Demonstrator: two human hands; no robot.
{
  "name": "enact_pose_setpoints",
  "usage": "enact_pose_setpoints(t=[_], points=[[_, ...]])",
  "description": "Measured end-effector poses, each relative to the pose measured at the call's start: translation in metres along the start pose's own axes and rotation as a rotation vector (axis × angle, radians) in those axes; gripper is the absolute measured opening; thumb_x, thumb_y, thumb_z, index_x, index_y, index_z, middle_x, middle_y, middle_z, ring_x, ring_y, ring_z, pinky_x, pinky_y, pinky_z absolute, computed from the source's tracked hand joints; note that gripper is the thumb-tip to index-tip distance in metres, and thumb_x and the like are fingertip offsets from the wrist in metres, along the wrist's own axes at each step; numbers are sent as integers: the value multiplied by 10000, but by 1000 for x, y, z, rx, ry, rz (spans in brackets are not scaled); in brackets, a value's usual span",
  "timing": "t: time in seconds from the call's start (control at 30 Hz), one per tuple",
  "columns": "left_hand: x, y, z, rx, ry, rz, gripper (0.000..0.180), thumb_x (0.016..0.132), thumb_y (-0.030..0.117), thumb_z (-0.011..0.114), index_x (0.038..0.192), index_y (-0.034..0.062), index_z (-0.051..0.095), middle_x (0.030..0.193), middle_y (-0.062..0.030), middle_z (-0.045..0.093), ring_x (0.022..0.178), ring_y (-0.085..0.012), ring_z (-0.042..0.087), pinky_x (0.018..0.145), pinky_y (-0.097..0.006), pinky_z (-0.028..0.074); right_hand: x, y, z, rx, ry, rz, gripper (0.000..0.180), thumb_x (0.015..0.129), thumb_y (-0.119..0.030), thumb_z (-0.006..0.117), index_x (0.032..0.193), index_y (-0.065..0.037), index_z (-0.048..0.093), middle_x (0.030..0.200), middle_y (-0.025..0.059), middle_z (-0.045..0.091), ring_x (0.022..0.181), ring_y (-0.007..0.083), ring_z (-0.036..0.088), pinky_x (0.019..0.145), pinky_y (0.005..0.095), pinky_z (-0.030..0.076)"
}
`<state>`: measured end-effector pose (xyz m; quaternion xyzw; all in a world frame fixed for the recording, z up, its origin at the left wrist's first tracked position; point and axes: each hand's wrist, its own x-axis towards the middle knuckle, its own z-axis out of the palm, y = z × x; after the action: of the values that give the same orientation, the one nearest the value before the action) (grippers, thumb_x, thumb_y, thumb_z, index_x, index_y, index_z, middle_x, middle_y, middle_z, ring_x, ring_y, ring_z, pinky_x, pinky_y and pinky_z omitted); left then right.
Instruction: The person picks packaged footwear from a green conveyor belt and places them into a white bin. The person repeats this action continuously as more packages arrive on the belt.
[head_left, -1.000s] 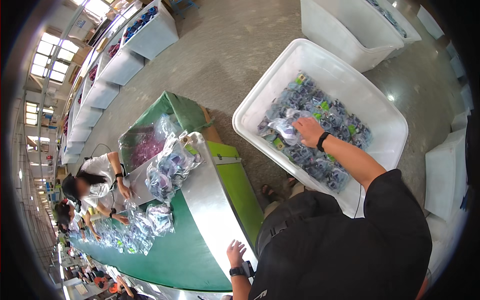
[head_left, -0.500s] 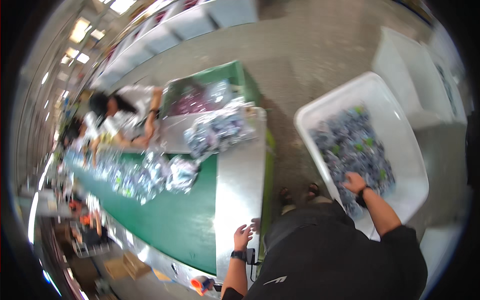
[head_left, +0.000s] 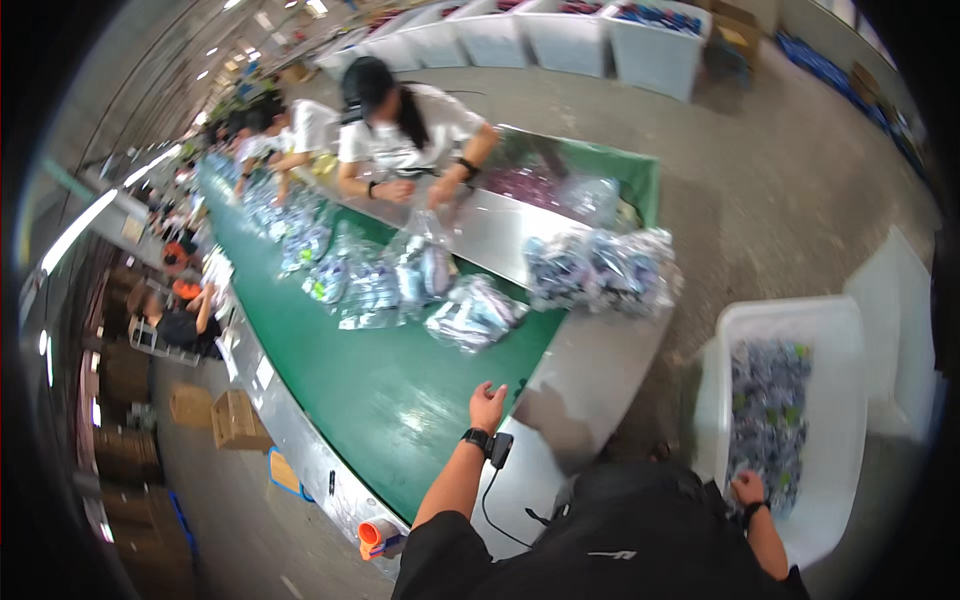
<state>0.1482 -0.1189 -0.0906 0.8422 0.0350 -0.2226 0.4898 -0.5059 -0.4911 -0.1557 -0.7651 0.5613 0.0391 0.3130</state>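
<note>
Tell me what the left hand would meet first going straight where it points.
Probably the clear plastic bag ahead on the green surface; depth is unclear, so the left hand might pass above.

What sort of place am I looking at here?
Probably a factory packing floor: co-workers sit or stand along a long green work surface, bagged goods in clear plastic lie on it, and large white bins stand in a row beyond.

Small bluish-grey packages (head_left: 770,400) with green patches, apparently clear-bagged, fill the white bin's (head_left: 842,400) floor; a pale, clear-wrapped bag (head_left: 477,313) lies slantwise on the green belt (head_left: 400,400).
</note>
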Motion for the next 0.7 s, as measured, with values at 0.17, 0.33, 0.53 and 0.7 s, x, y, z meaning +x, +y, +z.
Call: enact_pose_setpoints(t=[0.17, 0.33, 0.53, 0.7], points=[[95, 19, -16, -206, 209, -185, 818, 815, 447, 754, 1367, -90, 477, 1262, -246, 599, 1163, -318, 589, 982, -383, 465, 0, -62, -7, 159, -83, -153, 209, 692, -134, 744, 825, -14, 635, 706, 99, 622, 670, 216, 625, 647, 359, 508], [165, 28, -19, -304, 309, -366, 1023, 760, 532, 767, 1443, -107, 351, 1466, -301, 415, 1347, -394, 449, 1082, -421, 403, -5, -114, -39, -230, -367, -76, 441, 855, -299, 699, 1199, -26, 656, 1046, 179, 703, 958, 304, 657, 857, 405, 517], [177, 56, -12, -48, 262, -538, 1024, 618, 544, 846, 1360, -53, 469, 1381, -285, 443, 1258, -409, 488, 1036, -445, 450, 4, -163, -62, -188, -357, -115, 429, 889, -282, 681, 1210, -1, 643, 1109, 199, 694, 1028, 311, 658, 894, 410, 516], [154, 72, -10, -328, 167, -527, 918, 631, 381, 871, 1324, -60, 462, 1337, -280, 466, 1213, -394, 515, 1017, -463, 460, 1, -196, -69, -235, -402, -103, 456, 897, -304, 680, 1234, -1, 627, 1154, 215, 680, 1080, 321, 648, 925, 411, 507]])
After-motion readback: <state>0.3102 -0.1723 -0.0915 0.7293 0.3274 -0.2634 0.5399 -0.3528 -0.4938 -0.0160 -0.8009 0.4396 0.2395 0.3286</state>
